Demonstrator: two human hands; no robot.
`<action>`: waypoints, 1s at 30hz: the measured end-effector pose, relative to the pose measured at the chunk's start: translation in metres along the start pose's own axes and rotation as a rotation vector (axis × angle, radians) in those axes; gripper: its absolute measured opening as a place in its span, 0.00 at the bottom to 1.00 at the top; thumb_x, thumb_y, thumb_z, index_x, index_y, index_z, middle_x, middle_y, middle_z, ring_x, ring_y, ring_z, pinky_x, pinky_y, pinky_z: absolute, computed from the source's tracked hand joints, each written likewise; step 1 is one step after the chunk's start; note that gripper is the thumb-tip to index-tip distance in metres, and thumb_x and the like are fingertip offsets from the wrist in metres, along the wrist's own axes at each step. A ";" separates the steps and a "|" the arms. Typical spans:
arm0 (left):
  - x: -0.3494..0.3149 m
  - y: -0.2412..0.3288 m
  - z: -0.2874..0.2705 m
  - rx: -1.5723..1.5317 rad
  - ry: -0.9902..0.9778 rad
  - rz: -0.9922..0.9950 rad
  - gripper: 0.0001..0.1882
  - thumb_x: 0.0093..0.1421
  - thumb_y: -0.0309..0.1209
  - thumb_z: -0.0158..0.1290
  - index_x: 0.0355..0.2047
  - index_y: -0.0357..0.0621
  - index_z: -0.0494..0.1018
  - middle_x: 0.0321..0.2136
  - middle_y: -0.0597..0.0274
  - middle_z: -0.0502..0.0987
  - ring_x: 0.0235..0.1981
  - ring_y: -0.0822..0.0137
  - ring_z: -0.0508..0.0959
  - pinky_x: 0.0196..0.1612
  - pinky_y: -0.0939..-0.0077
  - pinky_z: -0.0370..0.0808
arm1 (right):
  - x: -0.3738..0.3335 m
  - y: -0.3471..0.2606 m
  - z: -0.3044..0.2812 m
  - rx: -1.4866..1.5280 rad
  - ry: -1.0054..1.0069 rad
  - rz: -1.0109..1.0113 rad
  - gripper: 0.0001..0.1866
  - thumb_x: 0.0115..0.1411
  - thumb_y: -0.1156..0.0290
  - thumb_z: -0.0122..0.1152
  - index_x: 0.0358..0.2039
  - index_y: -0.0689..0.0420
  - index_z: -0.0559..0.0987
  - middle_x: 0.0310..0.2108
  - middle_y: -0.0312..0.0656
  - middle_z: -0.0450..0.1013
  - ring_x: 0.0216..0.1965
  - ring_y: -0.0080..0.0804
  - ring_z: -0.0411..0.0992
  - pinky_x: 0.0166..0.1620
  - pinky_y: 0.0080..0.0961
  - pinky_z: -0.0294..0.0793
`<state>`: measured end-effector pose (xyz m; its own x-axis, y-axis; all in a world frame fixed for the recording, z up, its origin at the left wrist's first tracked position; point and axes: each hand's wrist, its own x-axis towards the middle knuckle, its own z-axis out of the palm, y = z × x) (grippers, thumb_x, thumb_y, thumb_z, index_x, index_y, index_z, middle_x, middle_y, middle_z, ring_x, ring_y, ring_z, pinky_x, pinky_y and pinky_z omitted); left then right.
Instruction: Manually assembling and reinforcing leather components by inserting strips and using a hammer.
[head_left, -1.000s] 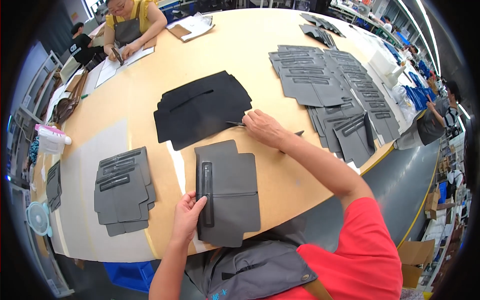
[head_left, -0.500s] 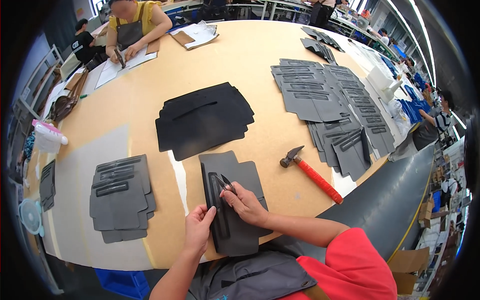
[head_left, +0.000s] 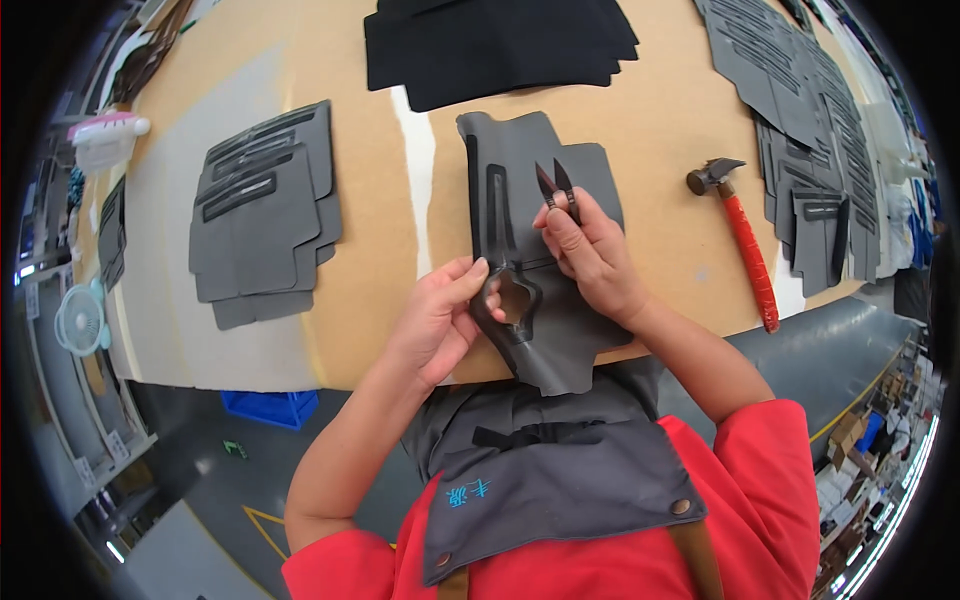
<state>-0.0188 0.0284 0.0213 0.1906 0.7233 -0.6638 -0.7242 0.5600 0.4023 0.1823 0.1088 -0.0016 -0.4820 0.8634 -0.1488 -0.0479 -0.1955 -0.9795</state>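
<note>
At the near side, a grey apron [head_left: 575, 500] is worn over a red shirt [head_left: 745, 470]. The two hands are held apart from each other. Just beyond the apron, a grey panel [head_left: 565, 310] is laid at the table's front, its near end carried out past the edge of the table [head_left: 365, 200]. Its left border is pinched by the left hand [head_left: 437, 312], with the thumb placed on top beside a dark strip [head_left: 497, 200]. The strip is spread into a gap at its near part, through which fingertips and the tabletop are seen.

A pair of dark snips [head_left: 570, 195] is gripped in the right hand [head_left: 597, 258], over the panel's middle; the tips are parted and pointed away from the body. Whether the panel is touched by that hand cannot be told.

To the right, a hammer [head_left: 750, 248] with a red handle is laid on the table, well apart from the panel. To the left, a stack of grey pieces [head_left: 255, 245] is set down, overlapped unevenly. Farther off, black pieces [head_left: 495, 50] are piled, and more grey panels [head_left: 770, 95] are spread at the far right.
</note>
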 end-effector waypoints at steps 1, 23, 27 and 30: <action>-0.001 0.001 -0.001 0.058 -0.008 0.012 0.06 0.73 0.31 0.52 0.44 0.42 0.71 0.33 0.66 0.75 0.28 0.73 0.75 0.39 0.74 0.79 | 0.001 0.001 0.001 -0.073 -0.017 -0.042 0.10 0.77 0.62 0.49 0.43 0.54 0.73 0.27 0.26 0.64 0.23 0.09 0.56 0.25 0.11 0.54; -0.007 -0.016 0.010 0.245 0.074 0.170 0.12 0.75 0.41 0.49 0.50 0.48 0.66 0.39 0.59 0.80 0.41 0.66 0.84 0.35 0.75 0.79 | -0.025 -0.028 -0.009 -1.146 0.028 -0.687 0.27 0.49 0.68 0.77 0.53 0.42 0.85 0.33 0.30 0.75 0.29 0.30 0.68 0.30 0.26 0.71; -0.008 -0.017 0.008 0.243 0.064 0.173 0.12 0.75 0.40 0.49 0.50 0.48 0.65 0.38 0.59 0.80 0.41 0.66 0.84 0.35 0.75 0.78 | -0.025 -0.030 -0.006 -1.210 0.017 -0.739 0.28 0.47 0.68 0.77 0.52 0.44 0.84 0.33 0.30 0.74 0.30 0.29 0.68 0.30 0.25 0.71; -0.008 -0.017 0.010 0.238 0.062 0.177 0.11 0.76 0.40 0.48 0.49 0.49 0.65 0.38 0.59 0.80 0.41 0.66 0.84 0.35 0.76 0.78 | -0.026 -0.032 -0.006 -1.286 -0.002 -0.783 0.27 0.47 0.68 0.77 0.51 0.48 0.84 0.33 0.31 0.74 0.30 0.28 0.68 0.30 0.24 0.71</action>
<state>-0.0011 0.0170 0.0262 0.0294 0.7960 -0.6046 -0.5653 0.5121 0.6467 0.2020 0.0951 0.0327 -0.7002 0.5525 0.4523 0.4913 0.8324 -0.2564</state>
